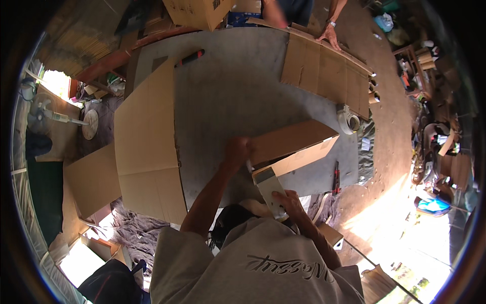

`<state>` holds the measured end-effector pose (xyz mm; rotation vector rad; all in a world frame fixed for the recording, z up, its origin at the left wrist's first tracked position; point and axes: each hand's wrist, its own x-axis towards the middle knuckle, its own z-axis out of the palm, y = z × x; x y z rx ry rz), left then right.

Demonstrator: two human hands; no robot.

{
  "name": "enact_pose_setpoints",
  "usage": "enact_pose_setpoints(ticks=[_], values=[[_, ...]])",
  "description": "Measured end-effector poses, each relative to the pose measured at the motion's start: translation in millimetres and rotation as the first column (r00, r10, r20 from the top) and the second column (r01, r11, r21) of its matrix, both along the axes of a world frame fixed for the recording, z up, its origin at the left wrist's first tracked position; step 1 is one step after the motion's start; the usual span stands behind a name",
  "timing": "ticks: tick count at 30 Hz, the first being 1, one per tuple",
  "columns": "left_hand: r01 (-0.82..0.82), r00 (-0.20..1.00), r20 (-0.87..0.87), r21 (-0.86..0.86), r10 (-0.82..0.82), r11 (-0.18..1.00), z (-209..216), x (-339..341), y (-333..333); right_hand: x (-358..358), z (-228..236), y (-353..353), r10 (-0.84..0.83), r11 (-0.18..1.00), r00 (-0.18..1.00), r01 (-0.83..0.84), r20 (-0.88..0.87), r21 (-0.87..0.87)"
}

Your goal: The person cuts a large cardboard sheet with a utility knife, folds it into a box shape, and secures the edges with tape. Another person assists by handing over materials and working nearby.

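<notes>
A long brown cardboard box (288, 144) lies slantwise on the grey tabletop in front of me, with a dark gap along its near upper edge. My left hand (237, 151) is at the box's left end; motion smears its fingers. Nearer to me, my right hand (288, 201) is closed round the side of a long, flat, pale grey piece (269, 190). A darker band crosses that piece's far end, which meets the box's near left corner. What exactly the piece is, I cannot make out.
Large cardboard sheets (147, 152) cover the table's left side. A tape roll (348, 120) and a red cutter (336, 178) lie at right, another cutter (190, 58) at the far left. Across the table, another person's hand (330, 38) presses on a cardboard sheet (324, 66).
</notes>
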<state>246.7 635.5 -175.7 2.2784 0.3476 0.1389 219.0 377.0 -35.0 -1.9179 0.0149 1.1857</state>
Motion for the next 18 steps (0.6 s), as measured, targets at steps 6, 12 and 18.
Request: enact_pose_setpoints(ticks=[6,12,18], values=[[-0.076,0.997,0.017,0.107,0.075,0.991,-14,-8,8,-18,-49,-30,0.323,0.937,0.861,-0.35,0.393,-0.003],[0.392,0.897,0.233,-0.023,-0.376,0.92,20,-48,-1,-11,-58,-30,0.19,0.955,0.937,-0.246,0.294,0.167],[0.316,0.931,0.243,-0.158,-0.273,0.935,46,-53,-35,-18,-17,-14,0.022,0.987,0.959,-0.066,0.282,0.15]])
